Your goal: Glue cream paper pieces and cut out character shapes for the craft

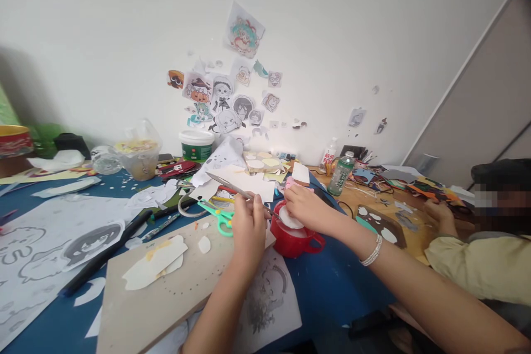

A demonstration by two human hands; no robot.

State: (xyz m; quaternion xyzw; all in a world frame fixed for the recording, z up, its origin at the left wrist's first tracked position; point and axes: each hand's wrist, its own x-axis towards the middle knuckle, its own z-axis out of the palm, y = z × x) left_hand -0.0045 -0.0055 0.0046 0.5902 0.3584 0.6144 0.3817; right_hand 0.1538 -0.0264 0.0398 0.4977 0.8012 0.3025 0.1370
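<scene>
"While we're on the head view, where's the red mug (290, 248)?"

"Blue table (336, 293), right of the beige board (133, 315), both hands at it. Right hand (305, 206) over its mouth, fingers bent down at a white piece (290, 219); can't tell if they grip it. Left hand (251, 224), just left of the mug: fingers closed round a long grey tool (230, 185), one end by the rim."

"Edges, room?"

"Tight on the mug's left: board corner just beside it, green scissors (219, 213) beyond. Plain blue shows right and near side of it, past the handle. Wooden table (398, 196) farther right."

"Writing?"

"Beyond the mug, to the right: clear bottle (341, 174), green label, too blurred. White-labelled bottle (329, 156) behind that, red characters, can't read. Green tub (197, 150), beyond the mug to the left: white lid, print too small. No brand I can call."
</scene>
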